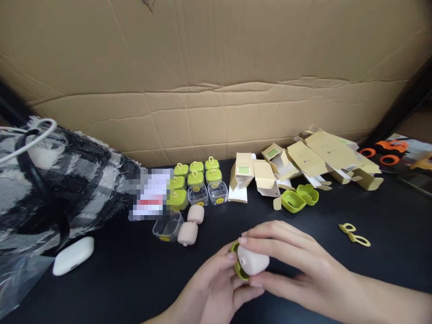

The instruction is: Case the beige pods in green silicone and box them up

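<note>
In front of me, near the bottom of the head view, my left hand grips a green rounded lid by its edge, tilted on its side. My right hand pinches a pale pink rounded block with a small nub between thumb and fingers. The block sits partly inside the lid's hollow; how deep is hidden. Two more pale pink blocks lie touching each other beside a clear square container. Right of my hands are yellow loop straps. Two green lids lie hollow side up behind my right hand.
Several green-lidded containers stand in rows at the back, with clear ones before them. Opened small cartons and flattened ones lie to their right. At left are a white case and a plaid cloth. A cardboard wall closes the back.
</note>
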Tool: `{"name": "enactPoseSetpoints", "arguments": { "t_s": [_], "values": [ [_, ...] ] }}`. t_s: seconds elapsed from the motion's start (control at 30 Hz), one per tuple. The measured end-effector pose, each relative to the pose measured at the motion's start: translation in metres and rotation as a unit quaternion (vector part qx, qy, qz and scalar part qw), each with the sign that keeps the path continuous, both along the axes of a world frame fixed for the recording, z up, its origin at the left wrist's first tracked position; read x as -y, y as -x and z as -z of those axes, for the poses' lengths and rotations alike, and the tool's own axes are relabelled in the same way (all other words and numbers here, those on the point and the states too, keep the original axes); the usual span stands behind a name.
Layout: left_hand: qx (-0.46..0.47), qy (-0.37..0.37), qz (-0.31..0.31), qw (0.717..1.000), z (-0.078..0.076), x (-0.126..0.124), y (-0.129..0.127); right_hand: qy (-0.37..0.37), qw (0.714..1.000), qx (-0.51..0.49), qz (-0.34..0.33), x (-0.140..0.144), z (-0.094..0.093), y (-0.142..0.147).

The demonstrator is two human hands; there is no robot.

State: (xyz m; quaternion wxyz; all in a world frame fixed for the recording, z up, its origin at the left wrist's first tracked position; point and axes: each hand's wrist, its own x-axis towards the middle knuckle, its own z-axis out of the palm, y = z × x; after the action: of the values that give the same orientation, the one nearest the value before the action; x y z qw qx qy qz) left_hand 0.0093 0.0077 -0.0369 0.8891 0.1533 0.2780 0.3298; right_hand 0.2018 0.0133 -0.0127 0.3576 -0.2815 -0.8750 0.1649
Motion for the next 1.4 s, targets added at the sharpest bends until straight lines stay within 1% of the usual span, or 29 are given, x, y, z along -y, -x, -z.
{"name": "enactPoseSetpoints", "arguments": {
  "t_s": [0.07, 0.17, 0.23, 0.37, 0.43, 0.5, 0.6, 0.7, 0.77, 0.9, 1.07, 1.13, 1.23, 1.33, 1.4],
  "values": [
    [0.012, 0.002, 0.003, 1.0, -0.003, 0.001, 0.0, -0.005, 1.0, 0.013, 0.0, 0.0, 0.004, 0.0],
    [0.017, -0.005, 0.005, 1.0, -0.003, 0.003, 0.0, -0.021, 0.999, 0.033, 0.006, 0.001, 0.006, 0.001],
    [0.015, -0.016, 0.005, 1.0, 0.0, 0.005, 0.0, -0.022, 0.999, 0.033, 0.01, 0.002, 0.007, 0.004],
    [0.01, -0.052, 0.005, 0.999, 0.013, 0.006, 0.0, 0.003, 0.999, 0.014, 0.032, 0.006, 0.009, 0.013],
    [0.001, -0.056, 0.005, 0.998, 0.018, 0.005, 0.0, 0.004, 0.999, 0.024, 0.047, 0.008, 0.01, 0.016],
    [-0.009, -0.054, 0.007, 0.998, 0.02, 0.005, -0.001, 0.005, 0.997, 0.051, 0.061, 0.01, 0.011, 0.018],
    [-0.015, -0.053, 0.012, 0.998, 0.016, 0.005, -0.001, 0.019, 0.994, 0.076, 0.073, 0.012, 0.011, 0.019],
    [-0.035, -0.049, 0.014, 0.998, 0.011, 0.007, -0.001, 0.031, 0.993, 0.086, 0.074, 0.012, 0.009, 0.021],
    [-0.039, -0.049, 0.016, 0.998, 0.009, 0.007, -0.001, 0.032, 0.992, 0.092, 0.075, 0.013, 0.008, 0.022],
    [-0.025, -0.065, 0.022, 0.997, 0.009, 0.006, 0.0, 0.029, 0.993, 0.085, 0.076, 0.013, 0.007, 0.025],
    [-0.056, -0.063, 0.028, 0.996, -0.001, 0.007, -0.001, 0.033, 0.994, 0.076, 0.073, 0.013, 0.007, 0.027],
    [-0.063, -0.065, 0.025, 0.996, -0.003, 0.007, -0.002, 0.035, 0.993, 0.078, 0.078, 0.013, 0.006, 0.028],
    [-0.043, -0.07, 0.027, 0.996, 0.004, 0.007, -0.003, 0.032, 0.992, 0.083, 0.088, 0.014, 0.004, 0.027],
    [-0.02, -0.086, 0.029, 0.996, 0.018, 0.007, -0.003, 0.024, 0.992, 0.088, 0.09, 0.015, 0.004, 0.026],
    [-0.018, -0.098, 0.032, 0.994, 0.027, 0.008, -0.003, 0.034, 0.993, 0.081, 0.076, 0.016, 0.004, 0.026]
  ]
}}
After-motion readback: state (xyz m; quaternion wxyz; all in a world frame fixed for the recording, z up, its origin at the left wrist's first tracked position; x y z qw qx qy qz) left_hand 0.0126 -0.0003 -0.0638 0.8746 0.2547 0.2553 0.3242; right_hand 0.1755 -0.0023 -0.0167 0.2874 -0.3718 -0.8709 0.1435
